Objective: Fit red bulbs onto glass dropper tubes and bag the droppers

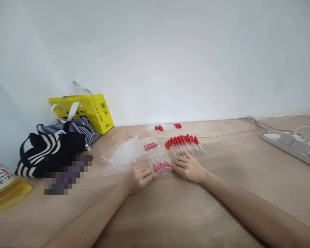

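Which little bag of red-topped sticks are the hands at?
The filled bag nearest the person, between the left hand and right hand. The other filled bags lie farther back, away from both hands.

Left forearm (pixel 93 213) and right forearm (pixel 248 206) bare, both slanting inward. Left hand (pixel 138 178): fingers curled, tips pointing right, thumb close under forefinger. Right hand (pixel 188 168): back up, fingers bent, tips leftward, slightly farther forward. Hands near each other, apart; wrists low.

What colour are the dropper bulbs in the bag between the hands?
The dropper bulbs are red, seen best in the head view.
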A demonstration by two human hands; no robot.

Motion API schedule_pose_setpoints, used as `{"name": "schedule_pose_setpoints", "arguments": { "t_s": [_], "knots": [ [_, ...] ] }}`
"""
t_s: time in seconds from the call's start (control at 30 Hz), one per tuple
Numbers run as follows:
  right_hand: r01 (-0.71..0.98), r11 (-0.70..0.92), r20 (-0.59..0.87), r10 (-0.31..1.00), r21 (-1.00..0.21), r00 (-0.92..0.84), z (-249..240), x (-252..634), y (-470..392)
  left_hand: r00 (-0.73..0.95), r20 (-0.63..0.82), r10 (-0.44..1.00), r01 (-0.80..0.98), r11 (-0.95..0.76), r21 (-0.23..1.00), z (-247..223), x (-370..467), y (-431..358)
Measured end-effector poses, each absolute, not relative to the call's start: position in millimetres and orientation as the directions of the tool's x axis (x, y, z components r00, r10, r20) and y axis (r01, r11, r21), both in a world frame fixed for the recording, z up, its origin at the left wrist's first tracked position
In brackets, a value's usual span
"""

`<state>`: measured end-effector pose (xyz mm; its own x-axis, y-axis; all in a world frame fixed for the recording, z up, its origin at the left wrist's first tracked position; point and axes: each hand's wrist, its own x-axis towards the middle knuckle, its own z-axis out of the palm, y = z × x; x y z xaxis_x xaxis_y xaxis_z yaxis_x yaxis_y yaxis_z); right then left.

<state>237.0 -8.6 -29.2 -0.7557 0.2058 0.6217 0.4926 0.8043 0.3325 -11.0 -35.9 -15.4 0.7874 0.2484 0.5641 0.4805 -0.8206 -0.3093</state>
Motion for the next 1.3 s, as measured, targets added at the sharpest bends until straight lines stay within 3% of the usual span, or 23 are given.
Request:
{"name": "schedule_pose_setpoints", "arguments": {
  "t_s": [0.23, 0.5, 0.77, 1.07, 1.3],
  "knots": [
    [0.436, 0.799, 0.633, 0.091, 0.414, -0.769, -26.0, 237.7, -8.4, 0.787, 0.567, 0.245, 0.477, -0.824, -0.306, -14.8, -17.9, -33.6],
    [0.52, 0.771, 0.712, 0.127, 0.367, -0.69, -27.4, 227.3, -13.5, 0.79, 0.585, 0.183, 0.505, -0.735, -0.452, -10.3, 7.8, -34.2],
    [0.542, 0.768, 0.719, 0.158, 0.342, -0.677, -29.9, 218.2, -17.8, 0.777, 0.616, 0.129, 0.471, -0.768, -0.434, -16.3, 27.8, -27.4],
    [0.518, 0.761, 0.727, 0.091, 0.389, -0.68, -26.6, 214.7, -19.4, 0.779, 0.625, 0.054, 0.463, -0.722, -0.514, -15.3, 27.7, -27.5],
    [0.548, 0.752, 0.742, 0.119, 0.367, -0.66, -26.7, 217.4, -17.7, 0.8, 0.597, 0.062, 0.504, -0.608, -0.613, -3.2, 12.7, -34.0]
  ]
}}
